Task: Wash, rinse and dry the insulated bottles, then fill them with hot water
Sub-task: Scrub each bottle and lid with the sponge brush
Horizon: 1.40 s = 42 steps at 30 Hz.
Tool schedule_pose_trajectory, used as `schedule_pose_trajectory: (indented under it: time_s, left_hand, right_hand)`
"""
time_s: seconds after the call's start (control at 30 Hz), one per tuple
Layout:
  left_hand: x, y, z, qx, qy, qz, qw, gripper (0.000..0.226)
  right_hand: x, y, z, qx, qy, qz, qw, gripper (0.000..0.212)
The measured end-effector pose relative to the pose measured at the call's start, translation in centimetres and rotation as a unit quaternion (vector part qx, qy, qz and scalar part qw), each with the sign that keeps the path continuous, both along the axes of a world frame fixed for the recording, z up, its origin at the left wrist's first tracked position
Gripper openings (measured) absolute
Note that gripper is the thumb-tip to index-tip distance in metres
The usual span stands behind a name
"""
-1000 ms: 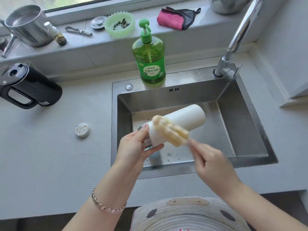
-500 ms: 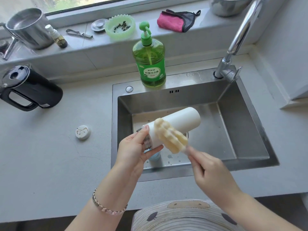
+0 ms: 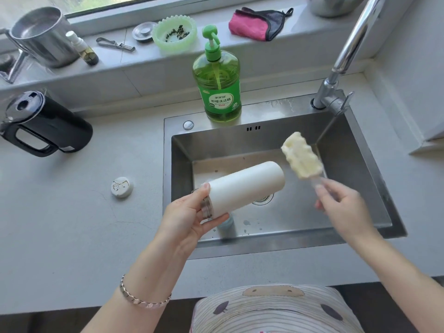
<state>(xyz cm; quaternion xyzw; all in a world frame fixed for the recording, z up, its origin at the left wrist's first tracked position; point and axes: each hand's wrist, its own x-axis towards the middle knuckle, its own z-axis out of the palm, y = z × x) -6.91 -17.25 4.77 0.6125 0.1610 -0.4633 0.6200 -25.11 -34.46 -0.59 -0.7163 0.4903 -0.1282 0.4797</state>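
Grey worktop [image 3: 72,224] wraps a stainless sink [image 3: 276,114]. No water visible from the tap [image 3: 348,51].

Black kettle [image 3: 48,126] sits on the worktop far left, well apart from the action. Green soap pump bottle [image 3: 217,92] stands on the sink's back deck.

White insulated bottle [image 3: 245,186] is held over the basin, tipped near horizontal, with the base pointing away and the metal neck end in the palm. Left hand [image 3: 185,217] is wrapped round that neck, thumb on top. Right hand [image 3: 341,205] pinches the clear handle of the sponge brush [image 3: 301,156]. The sponge head is raised over the right side of the basin, clear of the bottle.

Small white cap [image 3: 122,187] lies on the worktop left of the sink. There's a pale object under the left hand in the basin, but I can't tell what it is.

My read: wash step, mid-scrub, brush off the surface. Rinse, dry and fill are all still to do.

Next move:
- More soap means freeing a hand for the pump, since both are occupied.
- Brushing the inside means turning the mouth toward the brush; it currently faces the left palm.
- Rinsing needs the tap opened first.
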Motion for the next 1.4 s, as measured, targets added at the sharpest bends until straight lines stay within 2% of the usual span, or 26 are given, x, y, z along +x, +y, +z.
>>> schedule_pose_trajectory:
  time_s: [0.07, 0.13, 0.17, 0.27, 0.33, 0.4, 0.43, 0.5, 0.53, 0.6, 0.7, 0.73, 0.8, 0.87, 0.93, 0.97, 1.03, 1.07, 1.13, 1.23, 1.33, 1.4]
  left_hand:
    - [0.3, 0.5, 0.2, 0.007, 0.028, -0.03, 0.999, 0.015]
    - [0.4, 0.7, 0.5, 0.015, 0.062, -0.07, 0.995, 0.015]
    - [0.3, 0.8, 0.5, 0.016, 0.079, -0.087, 0.993, 0.015]
    - [0.5, 1.2, 0.4, 0.008, 0.123, -0.101, 0.987, 0.022]
    - [0.7, 1.5, 0.4, 0.011, 0.12, -0.106, 0.987, 0.02]
    - [0.7, 1.7, 0.1, 0.02, 0.063, -0.137, 0.988, 0.022]
    - [0.5, 1.8, -0.2, 0.025, 0.002, -0.17, 0.985, 0.025]
    - [-0.2, 1.9, -0.4, 0.028, -0.134, -0.234, 0.962, 0.024]
    - [-0.6, 1.9, -0.3, 0.022, -0.175, -0.253, 0.951, 0.02]
    - [-1.1, 1.9, -0.4, 0.018, -0.215, -0.257, 0.942, 0.019]
    - [-1.3, 1.9, -1.0, 0.032, -0.263, -0.219, 0.939, 0.019]
    - [-1.3, 1.9, -1.2, 0.034, -0.279, -0.211, 0.936, 0.019]
    - [-1.6, 1.8, -1.5, 0.038, -0.31, -0.203, 0.928, 0.017]
    - [-1.9, 1.6, -1.7, 0.037, -0.33, -0.21, 0.92, 0.007]
    - [-2.2, 1.6, -2.0, 0.027, -0.327, -0.216, 0.92, 0.031]
    - [-2.3, 1.6, -2.0, 0.016, -0.323, -0.21, 0.922, 0.03]
    - [-2.3, 1.7, -1.9, 0.012, -0.334, -0.202, 0.92, 0.014]
    - [-2.3, 1.8, -2.0, 0.014, -0.347, -0.203, 0.915, 0.014]
    - [-2.5, 1.7, -2.1, 0.013, -0.366, -0.203, 0.908, 0.022]
    - [-2.6, 1.5, -2.3, 0.023, -0.373, -0.2, 0.906, 0.019]
    - [-2.7, 1.8, -2.0, 0.019, -0.39, -0.195, 0.9, 0.011]
    - [-2.7, 1.8, -2.1, 0.017, -0.403, -0.2, 0.893, 0.016]
  right_hand:
    - [0.3, -0.3, 1.2, 0.106, -0.058, 0.018, 0.992, 0.032]
    - [0.5, 0.4, 1.8, 0.171, -0.067, 0.081, 0.98, 0.051]
    - [0.4, 0.7, 1.8, 0.183, -0.059, 0.102, 0.976, 0.056]
    - [0.0, 1.1, 2.2, 0.231, -0.093, 0.098, 0.963, 0.049]
    - [-0.2, 1.3, 2.2, 0.234, -0.086, 0.111, 0.962, 0.052]
    - [0.1, 1.6, 2.2, 0.231, -0.064, 0.1, 0.966, 0.045]
    - [0.2, 1.7, 1.9, 0.247, -0.061, 0.084, 0.963, 0.044]
    - [0.7, 1.8, 1.3, 0.303, -0.076, 0.016, 0.95, 0.06]
    - [1.0, 1.8, 1.3, 0.316, -0.079, -0.019, 0.945, 0.064]
    - [1.4, 1.9, 1.4, 0.276, -0.065, -0.05, 0.958, 0.064]
    - [1.4, 2.0, 1.5, 0.067, 0.02, -0.028, 0.997, 0.047]
    - [1.3, 2.2, 1.9, 0.011, 0.058, -0.002, 0.998, 0.041]
    - [1.1, 3.8, 2.4, -0.043, 0.106, 0.089, 0.989, 0.036]
    - [1.2, 6.9, 3.3, -0.054, 0.064, 0.187, 0.979, 0.034]
    - [1.3, 8.6, 4.4, -0.044, 0.019, 0.244, 0.969, 0.033]
    - [1.4, 8.0, 4.3, -0.036, 0.023, 0.235, 0.971, 0.03]
    - [1.5, 4.9, 3.2, -0.032, 0.067, 0.143, 0.987, 0.03]
    - [1.6, 3.8, 3.0, -0.038, 0.098, 0.106, 0.989, 0.033]
    - [1.7, 4.0, 3.0, -0.056, 0.104, 0.118, 0.986, 0.034]
    - [1.2, 7.0, 4.2, -0.045, 0.045, 0.2, 0.978, 0.03]
    - [1.3, 4.0, 3.1, -0.026, 0.093, 0.126, 0.987, 0.032]
    - [1.4, 3.4, 3.2, -0.014, 0.11, 0.122, 0.986, 0.033]
